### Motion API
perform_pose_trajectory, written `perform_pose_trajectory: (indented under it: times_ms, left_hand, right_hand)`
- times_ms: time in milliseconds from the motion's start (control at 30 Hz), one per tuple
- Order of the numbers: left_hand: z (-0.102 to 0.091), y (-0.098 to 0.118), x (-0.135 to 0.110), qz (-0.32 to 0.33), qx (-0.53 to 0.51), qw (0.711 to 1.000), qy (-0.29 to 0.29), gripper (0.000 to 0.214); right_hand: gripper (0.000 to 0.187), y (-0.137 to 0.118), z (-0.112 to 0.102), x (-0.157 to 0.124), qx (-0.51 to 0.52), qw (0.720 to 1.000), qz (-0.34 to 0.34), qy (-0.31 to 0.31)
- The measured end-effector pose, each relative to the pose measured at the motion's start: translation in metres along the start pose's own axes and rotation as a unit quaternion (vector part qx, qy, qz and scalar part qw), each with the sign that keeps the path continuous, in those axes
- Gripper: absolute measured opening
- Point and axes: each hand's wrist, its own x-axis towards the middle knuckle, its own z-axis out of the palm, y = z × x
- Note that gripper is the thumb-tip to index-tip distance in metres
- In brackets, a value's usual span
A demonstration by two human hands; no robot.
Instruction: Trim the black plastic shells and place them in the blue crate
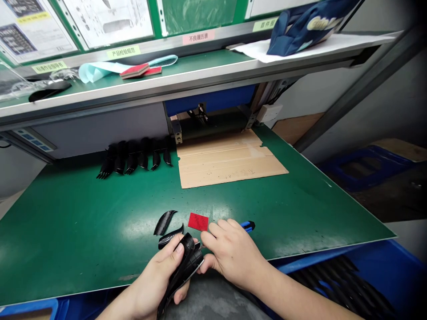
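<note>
Black molded plastic piece sits in the left hand at bottom centre of the frame. Its long axis slants from between the hands down to the lower left, and its lower end points toward the bottom edge. The left hand wraps around it, with the thumb pressed on top. The right hand curls closed over a blue-handled utility knife, whose tip is too small to make out beside the upper end of the piece. Just above the hands, a red square pad and two curved black offcuts lie on the green table. Farther up, black pieces stand in a row left of a cardboard sheet. On a metal rail at upper centre, a pink label reads 不良履历表 and a pale green label reads 产品检验规范. White lettering on a blue bag at upper right is unreadable.
</note>
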Motion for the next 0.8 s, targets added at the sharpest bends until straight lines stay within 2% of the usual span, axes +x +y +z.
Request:
perform_pose_trajectory:
  times_ms: [133, 233, 333, 367, 433, 500, 533, 567, 633, 700, 767, 800]
  left_hand:
    - [0.003, 0.009, -0.005, -0.021, 0.089, 0.996, 0.006, 0.049]
    - [0.004, 0.014, -0.007, -0.005, 0.144, 0.989, -0.012, 0.046]
    - [0.004, 0.012, -0.007, 0.017, 0.173, 0.984, -0.023, 0.046]
    - [0.004, 0.01, -0.007, 0.018, 0.169, 0.985, -0.022, 0.045]
    - [0.004, 0.006, -0.005, 0.014, 0.139, 0.99, -0.016, 0.046]
    - [0.004, 0.002, -0.003, 0.019, 0.094, 0.995, -0.007, 0.047]
    - [0.003, 0.001, -0.002, 0.025, 0.073, 0.997, -0.005, 0.047]
    - [0.003, 0.0, 0.0, 0.03, 0.056, 0.998, -0.004, 0.047]
    - [0.001, -0.001, 0.003, 0.032, 0.041, 0.999, -0.001, 0.047]
    - [-0.002, -0.001, 0.007, 0.024, 0.057, 0.998, 0.015, 0.045]
    - [-0.006, -0.003, 0.012, 0.008, 0.098, 0.994, 0.038, 0.044]
    - [-0.008, -0.004, 0.013, -0.003, 0.123, 0.991, 0.049, 0.044]
  right_hand:
    - [0.053, -0.003, 0.002, -0.002, 0.0, 1.0, 0.0, -0.021]
    - [0.052, -0.003, 0.002, -0.002, 0.014, 0.998, 0.008, -0.059]
    - [0.053, 0.002, 0.0, -0.001, 0.136, 0.982, 0.01, -0.129]
    - [0.054, 0.004, 0.0, 0.0, 0.219, 0.963, 0.008, -0.158]
    - [0.057, 0.007, 0.0, 0.0, 0.425, 0.886, 0.016, -0.186]
    - [0.06, 0.007, 0.003, -0.001, 0.575, 0.801, 0.036, -0.166]
    - [0.06, 0.006, 0.005, -0.002, 0.613, 0.776, 0.051, -0.14]
    - [0.059, 0.004, 0.008, -0.004, 0.626, 0.769, 0.073, -0.105]
    - [0.054, 0.0, 0.011, -0.007, 0.593, 0.795, 0.13, -0.021]
    - [0.045, -0.004, 0.011, -0.009, 0.508, 0.842, 0.164, 0.078]
    - [0.039, -0.007, 0.006, -0.011, 0.373, 0.911, 0.109, 0.142]
    - [0.039, -0.01, 0.002, -0.011, 0.3, 0.941, 0.056, 0.148]
